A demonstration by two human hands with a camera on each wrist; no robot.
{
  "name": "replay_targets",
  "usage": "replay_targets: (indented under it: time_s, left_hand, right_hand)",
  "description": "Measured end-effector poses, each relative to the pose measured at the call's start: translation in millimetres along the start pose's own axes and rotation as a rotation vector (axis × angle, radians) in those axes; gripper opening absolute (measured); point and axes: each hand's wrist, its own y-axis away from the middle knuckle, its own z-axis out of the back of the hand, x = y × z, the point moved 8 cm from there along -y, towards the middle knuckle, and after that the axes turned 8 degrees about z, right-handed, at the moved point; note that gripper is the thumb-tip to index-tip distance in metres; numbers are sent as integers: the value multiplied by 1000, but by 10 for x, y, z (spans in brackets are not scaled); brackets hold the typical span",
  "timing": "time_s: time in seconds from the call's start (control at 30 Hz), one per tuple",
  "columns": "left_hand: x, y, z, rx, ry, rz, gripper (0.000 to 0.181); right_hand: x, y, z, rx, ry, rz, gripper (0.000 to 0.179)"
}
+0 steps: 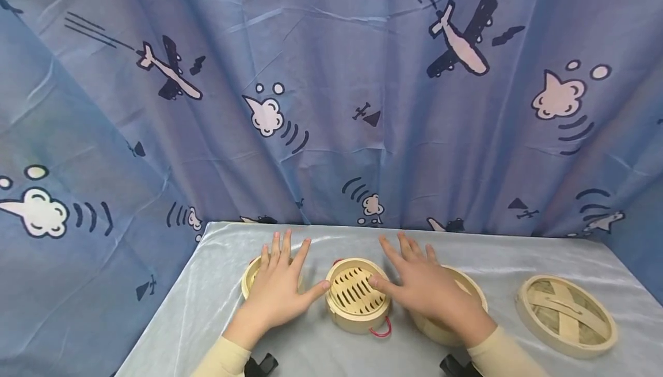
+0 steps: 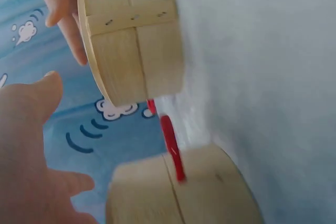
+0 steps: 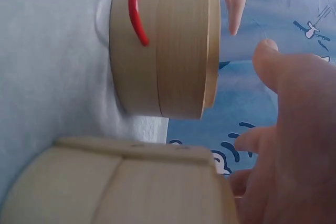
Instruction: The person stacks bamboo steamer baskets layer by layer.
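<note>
My left hand (image 1: 277,290) is spread above a small bamboo steamer basket (image 1: 247,279) at the left, covering much of it. At the right, my right hand (image 1: 427,285) reaches over a larger bamboo steamer basket (image 1: 435,331) with its fingers apart. Between the hands stands a small round steamer basket (image 1: 357,322) with a slatted inside and a red loop handle (image 1: 382,329). Both thumbs point inward near its rim; whether they touch it I cannot tell. In the left wrist view, a red handle (image 2: 172,148) shows on the left basket. Neither hand holds anything.
A round bamboo lid (image 1: 567,316) with crossed strips lies at the far right of the table. Pale shiny cloth (image 1: 181,319) covers the table. Behind its back edge hangs a blue curtain (image 1: 321,181) printed with aeroplanes and clouds.
</note>
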Motion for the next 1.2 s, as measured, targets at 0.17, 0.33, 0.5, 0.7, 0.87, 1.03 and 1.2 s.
replay_targets:
  time_s: [0.17, 0.33, 0.5, 0.7, 0.87, 1.03, 1.2]
  left_hand:
    - [186, 148, 63, -42, -8, 16, 104]
    - [340, 276, 116, -100, 0, 14, 108]
    - [521, 377, 131, -122, 27, 29, 113]
    - [755, 501, 115, -102, 97, 83, 120]
    - [884, 533, 86, -63, 198, 114, 128]
    - [968, 543, 47, -25, 305, 154, 134]
    - [1026, 543, 18, -36, 391, 121, 135]
  right_hand:
    - [36, 0, -40, -26, -6, 33, 92]
    - [71, 29, -29, -41, 17, 42, 93]
    - [143, 43, -47, -43, 21, 63, 93]
    - [210, 45, -132, -43, 38, 89, 93]
    - [305, 35, -178, -42, 49, 121, 95]
    - [370, 33, -268, -23, -4, 104, 103]
    - [391, 43, -329, -34, -45, 52, 109]
